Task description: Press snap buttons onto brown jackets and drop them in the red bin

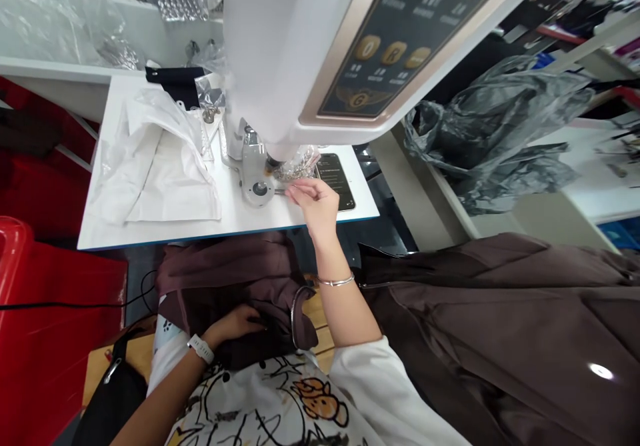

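Head view: right fingertips at the press, left hand on the garment

Narrowly drawn together, the thumb and fingers of the right hand [317, 203] stand just beside a small coiled metal spring [279, 192] at the side of a grey metal lower arm with a round end [257, 194]. Whether they touch the spring or pinch some small piece, I cannot tell. Just behind them lies a clear plastic bag of small shiny pieces [300, 165], and a dark rectangular phone with a lit screen [339, 183] rests near the hand on the white tabletop with a blue edge [237, 223]. Over all this hangs a bulky white machine head with a dark button panel [270, 53].

The left hand [240, 323] lies low on a brown cloth garment with a metal zip [230, 266], which is bunched in the lap, below the table's front edge and well apart from the round end. Its fingers are partly lost in the folds, so I cannot tell how firmly they grip.

The step in hand looks like fine fingertip work at the lower arm, with the garment kept waiting. From this position, the next move seems to call for a precise, light pinch on the right and a steady left hand on the cloth.
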The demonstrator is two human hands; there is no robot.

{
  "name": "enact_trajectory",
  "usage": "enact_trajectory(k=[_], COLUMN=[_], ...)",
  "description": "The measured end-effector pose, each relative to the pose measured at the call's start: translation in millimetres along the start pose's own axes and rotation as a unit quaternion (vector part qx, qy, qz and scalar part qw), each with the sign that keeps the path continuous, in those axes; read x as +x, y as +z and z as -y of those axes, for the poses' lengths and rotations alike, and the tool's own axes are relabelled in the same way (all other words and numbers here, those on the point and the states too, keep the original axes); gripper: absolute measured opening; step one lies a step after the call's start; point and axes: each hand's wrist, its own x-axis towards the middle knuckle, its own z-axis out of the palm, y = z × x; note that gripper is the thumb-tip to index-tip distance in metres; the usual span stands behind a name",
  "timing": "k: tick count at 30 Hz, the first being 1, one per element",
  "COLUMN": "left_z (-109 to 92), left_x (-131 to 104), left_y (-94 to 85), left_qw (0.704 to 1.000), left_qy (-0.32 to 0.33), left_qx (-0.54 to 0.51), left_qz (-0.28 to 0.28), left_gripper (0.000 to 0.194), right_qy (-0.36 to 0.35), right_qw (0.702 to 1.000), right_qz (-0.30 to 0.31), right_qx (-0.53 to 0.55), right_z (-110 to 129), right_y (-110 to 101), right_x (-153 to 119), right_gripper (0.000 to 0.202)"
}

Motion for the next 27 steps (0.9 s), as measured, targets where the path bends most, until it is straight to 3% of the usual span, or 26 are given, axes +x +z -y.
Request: enact_trajectory(k=[3,5,13,22,24,27], left_z=[2,3,5,5,4,3], left_x=[2,2,0,-3,-4,-4], left_y=[0.5,1.0,2.9,4.8,3.6,0.8], left_qw=[1.0,1.0,0.999,0.998,0.998,0.998], left_qy=[0.007,0.006,0.011,0.019,0.03,0.052], left_qx=[0.006,0.009,0.009,0.012,0.007,-0.009], left_qz=[-0.008,-0.012,-0.033,-0.055,-0.05,-0.031], left_gripper=[0.025,0.025,0.027,0.021,0.02,0.02], right_qy=[0.049,0.075,0.187,0.288,0.291,0.264], right_qw=[0.993,0.985,0.947,0.893,0.89,0.907], right_qz=[0.091,0.112,0.103,-0.004,0.008,0.059], right_qx=[0.058,0.107,0.241,0.346,0.352,0.323], right_z=[19,26,34,45,44,39], right_y=[22,35,40,48,47,43], right_x=[-1,1,-7,-14,-13,-10], right_gripper=[0.022,0.021,0.03,0.028,0.026,0.023])
